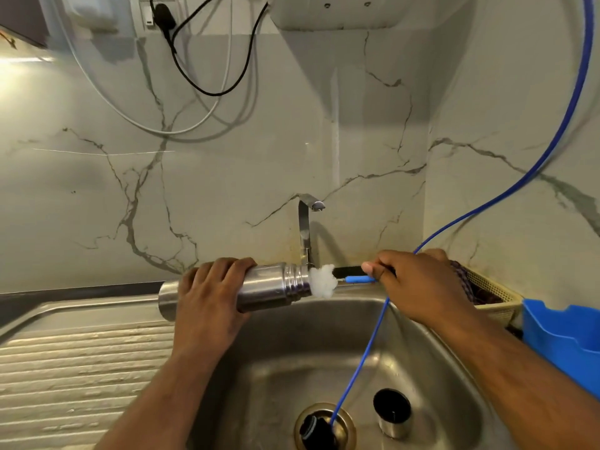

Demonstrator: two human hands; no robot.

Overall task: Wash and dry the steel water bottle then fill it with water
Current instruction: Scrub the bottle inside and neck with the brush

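Over the sink (422,345): left hand (207,297) grips the bottle (269,285) sideways, right hand (418,284) pinches the brush (349,272), foam (323,280) at the mouth.

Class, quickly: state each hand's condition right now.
Left hand: closed around the steel bottle.
Right hand: closed on the bottle brush.

Left hand (207,297) and right hand (418,284) are both curled, gripping.
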